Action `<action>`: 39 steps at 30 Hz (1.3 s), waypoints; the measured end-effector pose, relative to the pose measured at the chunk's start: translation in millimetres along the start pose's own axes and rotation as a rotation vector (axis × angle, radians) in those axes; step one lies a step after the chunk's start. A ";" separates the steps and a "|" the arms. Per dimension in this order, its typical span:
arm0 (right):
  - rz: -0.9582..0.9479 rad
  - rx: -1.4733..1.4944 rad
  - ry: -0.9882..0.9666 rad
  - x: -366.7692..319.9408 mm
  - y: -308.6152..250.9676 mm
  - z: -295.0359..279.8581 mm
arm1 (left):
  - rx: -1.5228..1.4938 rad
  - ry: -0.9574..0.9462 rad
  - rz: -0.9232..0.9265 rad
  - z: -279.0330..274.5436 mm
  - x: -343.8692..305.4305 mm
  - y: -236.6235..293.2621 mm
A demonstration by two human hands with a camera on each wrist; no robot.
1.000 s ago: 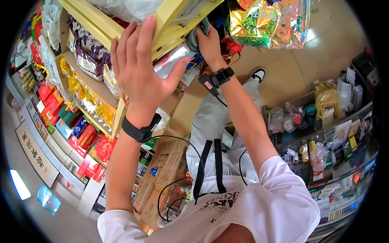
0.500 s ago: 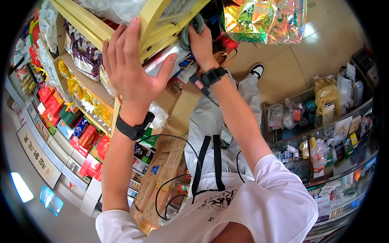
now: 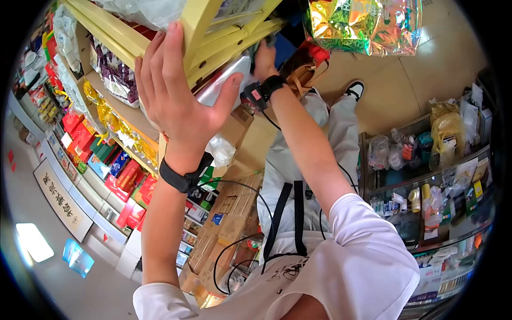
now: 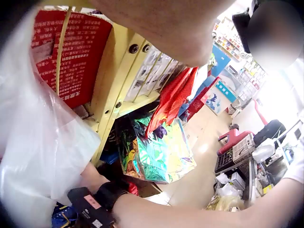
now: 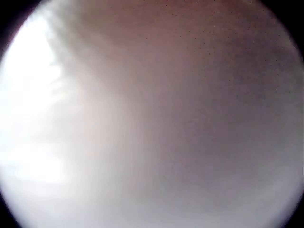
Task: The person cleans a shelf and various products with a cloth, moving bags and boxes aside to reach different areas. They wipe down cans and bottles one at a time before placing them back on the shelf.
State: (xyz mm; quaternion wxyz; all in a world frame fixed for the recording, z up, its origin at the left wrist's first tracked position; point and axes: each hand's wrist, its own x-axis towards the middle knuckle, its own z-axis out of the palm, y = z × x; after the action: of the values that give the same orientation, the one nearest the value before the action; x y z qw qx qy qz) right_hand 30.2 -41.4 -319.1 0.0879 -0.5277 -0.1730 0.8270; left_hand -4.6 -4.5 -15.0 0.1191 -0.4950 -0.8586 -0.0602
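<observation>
Fingers [image 3: 173, 56] straight and only slightly spread, thumb held well apart, a person's left hand [image 3: 178, 106] rests against the upright of a pale-yellow shelf frame [image 3: 196, 29] in a packed shop. The right hand [image 3: 265, 63] reaches to the frame's lower edge, a grey-green cloth [image 3: 271, 40] at its fingertips; those fingers are partly hidden, and whether they pinch the cloth or lie flat cannot be told. The right wrist view is a blur. A silvery package [image 3: 228, 79] sits beneath the frame, between the hands. Clear plastic [image 3: 146, 10] lies above the left hand, purple-patterned packs [image 3: 113, 77] fill the shelf beside it, and a shiny iridescent bag [image 3: 365, 26] stands near the right.
</observation>
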 end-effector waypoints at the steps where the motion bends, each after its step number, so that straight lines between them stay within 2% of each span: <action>1: 0.134 0.167 0.014 0.4 -13.3 -3.9 | -0.004 -0.007 -0.001 -0.8 -1.1 0.2; 2: 0.171 0.222 0.116 0.7 -20.9 -7.6 | 0.005 -0.002 0.002 -0.3 -0.6 0.5; 3: 0.166 0.219 0.119 -2.6 -27.0 -10.6 | 0.015 0.007 0.005 0.2 0.2 0.8; 5: -0.059 0.290 0.142 -16.5 -36.7 -18.8 | 0.014 -0.001 0.003 -0.8 0.4 1.5; 7: -0.077 0.267 0.090 -34.7 -49.7 -21.0 | 0.016 -0.005 0.001 -2.5 -0.1 1.7; 9: -0.180 0.084 -0.010 -58.1 -65.0 -4.5 | 0.010 -0.042 -0.017 -4.1 -0.8 1.5; 11: -0.181 0.152 -0.013 -43.1 -50.9 9.1 | 0.012 -0.039 -0.009 -4.1 0.1 0.0; 13: -0.349 0.060 0.160 -23.3 -34.1 13.1 | 0.012 -0.055 0.003 -5.5 -0.5 0.8; 14: -0.309 -0.143 0.283 -8.6 -26.1 11.3 | 0.014 -0.056 0.000 -5.8 -0.7 1.5; 15: -0.303 -0.136 0.281 2.0 -25.4 9.1 | 0.018 -0.059 -0.004 -5.0 -0.6 0.9; 21: -0.265 0.042 0.067 16.4 -22.5 -30.1 | 0.001 -0.031 0.026 -1.3 -2.0 -2.8; 22: -0.218 -0.028 0.158 9.1 -21.4 -36.4 | 0.003 -0.028 0.024 -3.4 -1.8 -2.4; 23: -0.263 0.012 0.200 7.1 -13.6 -46.8 | 0.010 -0.044 0.014 -5.1 -1.7 -1.8; 25: -0.307 0.143 0.116 -19.9 -34.3 -57.8 | 0.011 -0.053 0.000 -5.3 -1.3 -0.4; 26: -0.262 0.267 0.015 -32.6 -44.9 -64.8 | 0.019 -0.050 -0.001 -5.1 -1.4 0.4; 27: -0.266 0.263 0.014 -43.1 -51.9 -65.9 | 0.029 -0.045 0.001 -4.7 -1.4 1.0; 29: -0.272 0.411 -0.229 -58.3 -63.6 -64.2 | 0.024 -0.037 0.002 -3.6 -1.1 0.2; 30: -0.231 0.321 -0.285 -64.2 -68.1 -63.4 | 0.022 -0.037 0.005 -3.4 -1.1 0.3; 31: -0.054 0.014 -0.149 -68.4 -71.9 -60.4 | 0.019 -0.037 0.005 -3.2 -0.8 1.0; 33: -0.330 -0.102 -0.236 -48.8 -61.0 -47.4 | 0.035 -0.035 -0.003 -3.4 -0.2 2.7; 34: -0.274 -0.111 -0.135 -28.3 -36.1 -45.5 | 0.034 -0.037 -0.001 -3.5 -0.2 3.1; 35: -0.274 -0.109 -0.133 1.0 -10.3 -53.1 | 0.025 -0.046 -0.007 -4.0 0.0 3.1; 37: -0.277 -0.307 -0.282 47.7 27.5 -63.8 | 0.025 -0.055 -0.007 -4.6 0.0 2.7; 38: -0.451 -0.546 -0.054 36.2 6.7 -54.8 | 0.037 -0.058 0.006 -5.5 0.6 3.1; 39: -0.449 -0.537 -0.054 54.4 21.9 -62.1 | 0.049 -0.060 0.018 -5.3 0.9 2.5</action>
State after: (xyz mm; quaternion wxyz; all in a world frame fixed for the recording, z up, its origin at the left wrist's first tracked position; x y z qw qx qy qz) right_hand 63.9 -31.8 -397.1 0.1213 -0.4588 -0.4983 0.7256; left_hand -2.1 -3.7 -9.6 0.1058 -0.5014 -0.8584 -0.0232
